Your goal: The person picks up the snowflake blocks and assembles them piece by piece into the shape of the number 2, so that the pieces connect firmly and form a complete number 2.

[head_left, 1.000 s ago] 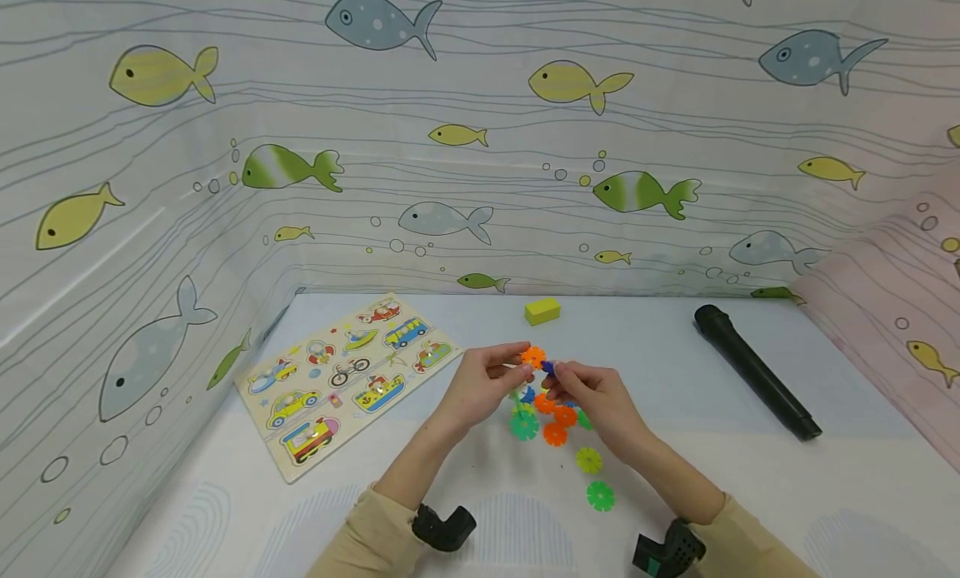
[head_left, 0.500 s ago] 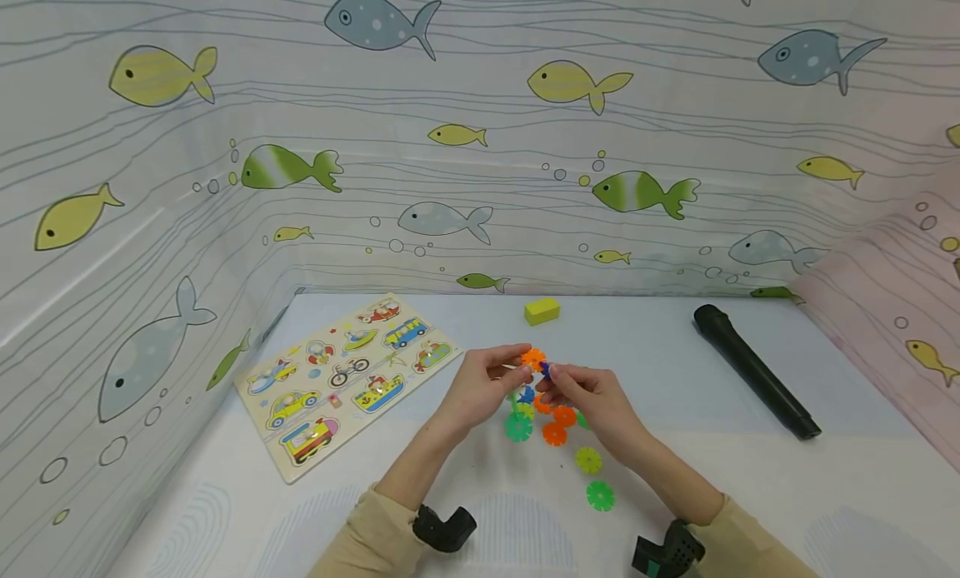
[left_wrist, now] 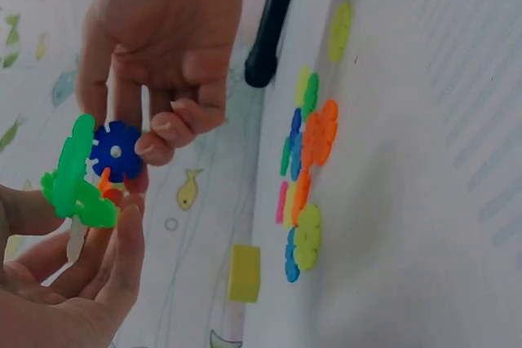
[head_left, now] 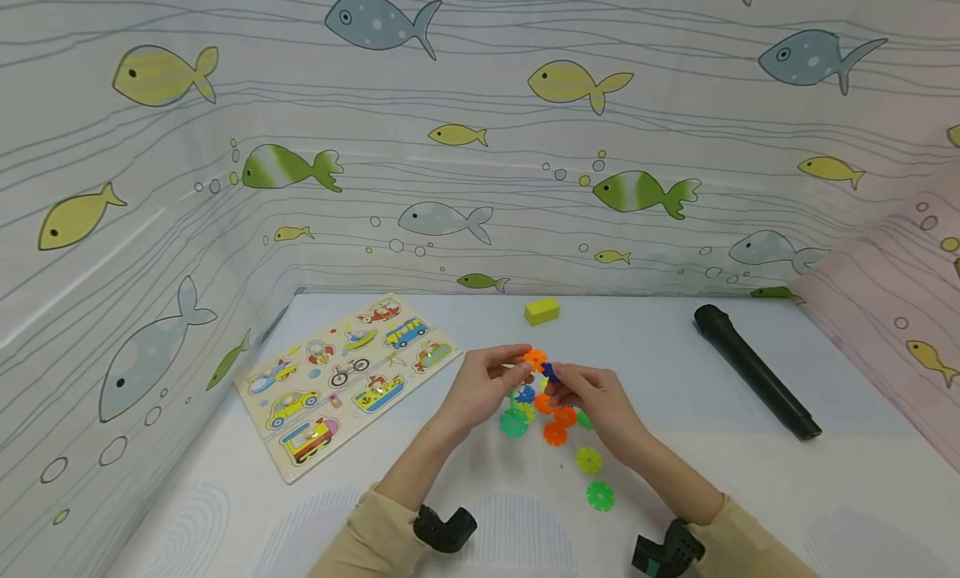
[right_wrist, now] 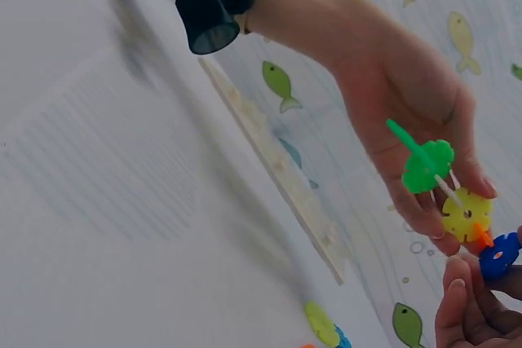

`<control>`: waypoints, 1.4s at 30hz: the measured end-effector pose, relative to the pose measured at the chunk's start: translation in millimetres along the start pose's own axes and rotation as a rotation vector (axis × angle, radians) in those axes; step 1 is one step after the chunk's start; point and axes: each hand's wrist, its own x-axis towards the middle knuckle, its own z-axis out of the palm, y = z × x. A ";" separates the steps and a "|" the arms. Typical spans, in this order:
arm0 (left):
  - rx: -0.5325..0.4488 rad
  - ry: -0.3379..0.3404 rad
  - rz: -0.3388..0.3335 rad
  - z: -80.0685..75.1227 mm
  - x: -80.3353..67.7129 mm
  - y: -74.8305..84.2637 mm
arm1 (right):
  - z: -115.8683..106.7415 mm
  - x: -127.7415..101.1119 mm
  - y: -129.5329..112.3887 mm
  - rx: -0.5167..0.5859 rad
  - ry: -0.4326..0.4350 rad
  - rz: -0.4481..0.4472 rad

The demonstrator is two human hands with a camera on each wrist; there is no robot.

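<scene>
In the head view my left hand (head_left: 480, 386) holds a small cluster of linked, notched plastic flower discs. An orange disc (head_left: 535, 360) shows at its fingertips and a green disc (head_left: 513, 423) hangs below. The right wrist view shows more green discs (right_wrist: 428, 167), a yellow disc (right_wrist: 467, 214) and a white piece in this cluster. My right hand (head_left: 600, 399) pinches a dark blue disc (left_wrist: 116, 152) against the orange one. Whether their notches interlock, I cannot tell. Fingers partly hide the orange disc in both wrist views.
Loose discs, including orange (head_left: 555, 434), yellow (head_left: 588, 460) and green (head_left: 601, 496), lie beneath and near the hands. A wooden vehicle puzzle board (head_left: 348, 386) lies left. Behind sits a yellow block (head_left: 542, 311); a black microphone-like stick (head_left: 757, 371) lies right.
The cluster has turned slightly, its hanging green disc shifting a little left. The blue disc has tilted at my right fingertips and stays by the orange one. Both arms have barely moved.
</scene>
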 end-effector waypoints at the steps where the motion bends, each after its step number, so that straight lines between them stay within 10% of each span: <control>1: 0.001 0.000 0.003 0.1 0.1 -0.1 | 0.2 -0.2 -0.1 0.000 0.002 0.001; 42: 0.097 -0.045 0.021 -1.5 -3.7 3.7 | 1.2 -1.4 2.0 0.039 0.002 0.162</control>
